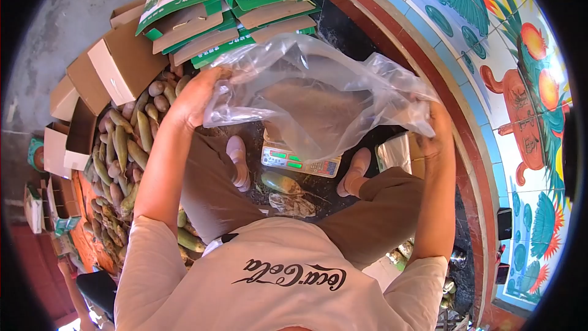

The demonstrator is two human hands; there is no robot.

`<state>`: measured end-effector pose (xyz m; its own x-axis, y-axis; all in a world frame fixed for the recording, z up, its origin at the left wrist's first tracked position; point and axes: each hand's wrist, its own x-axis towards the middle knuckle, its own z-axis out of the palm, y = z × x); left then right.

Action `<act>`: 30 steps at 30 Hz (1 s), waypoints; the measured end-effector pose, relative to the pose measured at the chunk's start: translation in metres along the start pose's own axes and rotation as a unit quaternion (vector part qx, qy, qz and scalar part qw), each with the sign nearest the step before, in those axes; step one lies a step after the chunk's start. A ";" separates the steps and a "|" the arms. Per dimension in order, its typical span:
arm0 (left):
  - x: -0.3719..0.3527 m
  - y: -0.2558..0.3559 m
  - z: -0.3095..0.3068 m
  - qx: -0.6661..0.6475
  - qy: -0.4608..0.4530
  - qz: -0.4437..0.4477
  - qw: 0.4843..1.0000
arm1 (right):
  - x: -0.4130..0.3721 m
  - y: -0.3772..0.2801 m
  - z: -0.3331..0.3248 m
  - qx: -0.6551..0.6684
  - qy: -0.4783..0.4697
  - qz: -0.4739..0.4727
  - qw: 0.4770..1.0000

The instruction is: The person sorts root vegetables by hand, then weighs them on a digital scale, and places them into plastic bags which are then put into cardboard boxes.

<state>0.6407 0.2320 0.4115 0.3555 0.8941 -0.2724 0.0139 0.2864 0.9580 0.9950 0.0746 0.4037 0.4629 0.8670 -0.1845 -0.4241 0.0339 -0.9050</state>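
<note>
A clear plastic bag (pixel 318 95) is stretched wide between my two hands, its mouth spread. My left hand (pixel 205 93) grips its left edge, fingers closed on the film. At the other end my right hand (pixel 432 125) is closed on the right edge, partly covered by the crumpled plastic. Below the bag a digital scale (pixel 299 160) with lit green displays sits on the floor between my feet. Something brown, probably an open carton, shows blurred through the film above the scale. One green radish (pixel 278 182) lies just in front of the scale.
A big pile of green radishes (pixel 122 147) lies to my left. Open brown cartons (pixel 122 64) stand behind it, and stacked green-and-white boxes (pixel 269 0) are ahead. A painted tile wall (pixel 471 43) with a reddish ledge curves along my right. Another person's arm (pixel 75 288) shows bottom left.
</note>
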 end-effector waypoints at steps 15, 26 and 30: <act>0.125 -0.128 0.072 -0.105 -0.142 -0.238 0.955 | 0.094 0.169 0.020 -0.040 0.003 0.254 0.966; 0.204 -0.237 0.095 0.474 -0.358 -0.241 0.768 | 0.190 0.281 -0.012 -0.516 -0.272 0.330 0.742; 0.222 -0.280 0.103 0.670 -0.478 -0.185 0.536 | 0.209 0.339 -0.049 -0.582 -0.324 0.320 0.674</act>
<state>0.8117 0.3152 0.0915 0.4043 0.0921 -0.9100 0.6805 -0.6951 0.2319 0.9859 0.2433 0.0398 -0.1209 0.5670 -0.8148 0.6974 -0.5356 -0.4762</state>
